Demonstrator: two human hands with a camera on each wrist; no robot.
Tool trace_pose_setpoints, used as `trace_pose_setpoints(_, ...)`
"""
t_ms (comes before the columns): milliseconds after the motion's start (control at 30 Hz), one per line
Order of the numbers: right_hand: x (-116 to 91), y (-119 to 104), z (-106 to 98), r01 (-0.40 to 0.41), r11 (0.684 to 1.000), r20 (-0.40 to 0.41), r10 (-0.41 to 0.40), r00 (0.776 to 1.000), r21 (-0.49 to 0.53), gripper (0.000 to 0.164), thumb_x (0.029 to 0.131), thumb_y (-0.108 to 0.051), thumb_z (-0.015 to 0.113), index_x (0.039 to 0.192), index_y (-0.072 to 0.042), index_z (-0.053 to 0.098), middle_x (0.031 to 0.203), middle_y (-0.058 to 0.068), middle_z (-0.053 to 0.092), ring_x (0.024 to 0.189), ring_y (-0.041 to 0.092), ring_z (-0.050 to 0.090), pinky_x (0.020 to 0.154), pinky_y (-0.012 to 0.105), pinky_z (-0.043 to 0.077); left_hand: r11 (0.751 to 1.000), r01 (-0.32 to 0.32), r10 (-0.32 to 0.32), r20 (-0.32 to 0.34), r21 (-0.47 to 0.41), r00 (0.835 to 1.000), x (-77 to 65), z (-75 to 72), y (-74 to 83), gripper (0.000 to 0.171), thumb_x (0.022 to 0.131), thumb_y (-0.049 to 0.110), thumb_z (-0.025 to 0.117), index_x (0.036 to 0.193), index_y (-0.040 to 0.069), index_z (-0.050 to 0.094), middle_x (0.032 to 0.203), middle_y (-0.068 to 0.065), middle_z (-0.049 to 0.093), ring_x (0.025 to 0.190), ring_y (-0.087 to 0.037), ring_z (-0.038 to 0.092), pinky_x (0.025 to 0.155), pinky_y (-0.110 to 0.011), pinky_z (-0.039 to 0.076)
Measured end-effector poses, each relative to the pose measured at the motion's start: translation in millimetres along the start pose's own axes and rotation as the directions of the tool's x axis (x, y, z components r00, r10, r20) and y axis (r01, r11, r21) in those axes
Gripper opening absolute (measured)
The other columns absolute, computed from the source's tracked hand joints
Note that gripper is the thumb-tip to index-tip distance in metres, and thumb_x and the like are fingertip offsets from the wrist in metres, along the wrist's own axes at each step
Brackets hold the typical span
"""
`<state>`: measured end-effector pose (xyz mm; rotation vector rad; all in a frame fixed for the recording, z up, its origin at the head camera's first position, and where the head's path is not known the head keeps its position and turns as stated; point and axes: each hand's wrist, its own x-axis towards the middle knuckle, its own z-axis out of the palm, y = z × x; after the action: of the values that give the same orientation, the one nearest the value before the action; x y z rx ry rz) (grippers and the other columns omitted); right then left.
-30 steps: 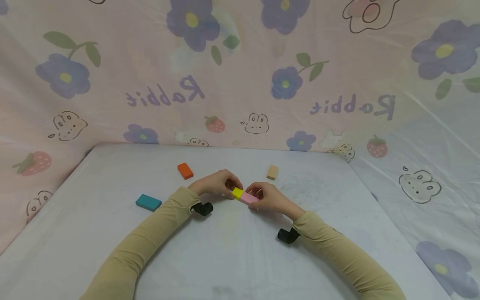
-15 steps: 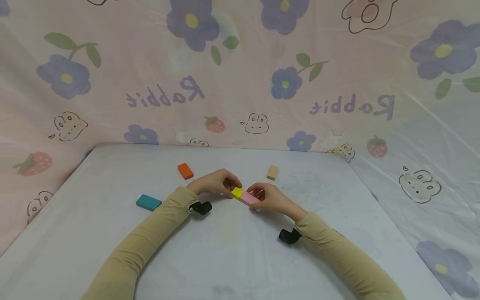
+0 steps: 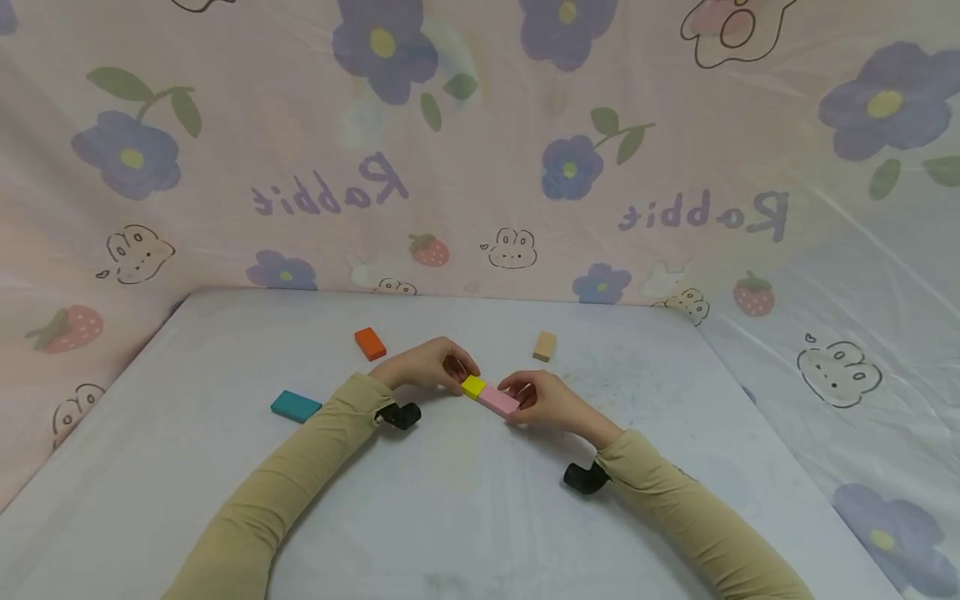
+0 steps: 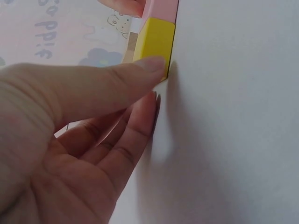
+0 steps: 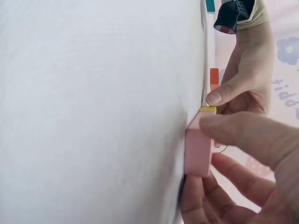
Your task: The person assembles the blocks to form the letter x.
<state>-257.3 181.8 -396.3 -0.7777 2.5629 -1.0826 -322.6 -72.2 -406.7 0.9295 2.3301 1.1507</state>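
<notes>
Right hand (image 3: 553, 400) touching pink block (image 3: 497, 401), yellow (image 3: 473, 387) adjoining

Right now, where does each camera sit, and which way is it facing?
Head: worn on the head, facing forward and down at the table; left hand, right hand and sleeves show.
Left wrist: worn there, facing the yellow block; left hand in the foreground, some of the right hand at top.
Right wrist: worn there, looking past the right hand to the pink block, left hand beyond.
Shared: both wrist views show both blocks.
</notes>
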Motion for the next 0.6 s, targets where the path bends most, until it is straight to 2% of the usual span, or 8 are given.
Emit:
trace_pose_setpoints(333,1.5,-2.3,2.4,0.015,1.000,-0.015,-0.016,1.000,-0.016,0.041,0.076,-0.011,0.081,0.112,-0.003,0.065,0.094,0.007,0.061,0.081,0.019,0.059,0.071,0.027,0.052,1.000,0.012,-0.012,-0.007,-0.019,1.000,-1.7,-1.2,2.0,0.032,0.076,-0.003,0.077,0.107,0.006,0.071,0.093,-0.002,0.067,0.083,-0.019,0.059,0.078,-0.026,0.051)
trace_pose_setpoints(600,1.3,-5.2,2.5,-0.004,1.000,-0.018,0.003,1.000,-0.019,0.041,0.076,-0.010,0.081,0.112,-0.002,0.065,0.094,0.007,0.061,0.080,0.020,0.058,0.072,0.027,0.052,1.000,0.007,-0.008,-0.010,-0.024,1.000,-2.1,-1.6,1.8,0.032,0.077,-0.001,0.078,0.107,0.005,0.071,0.095,-0.005,0.067,0.083,-0.019,0.059,0.079,-0.026,0.051)
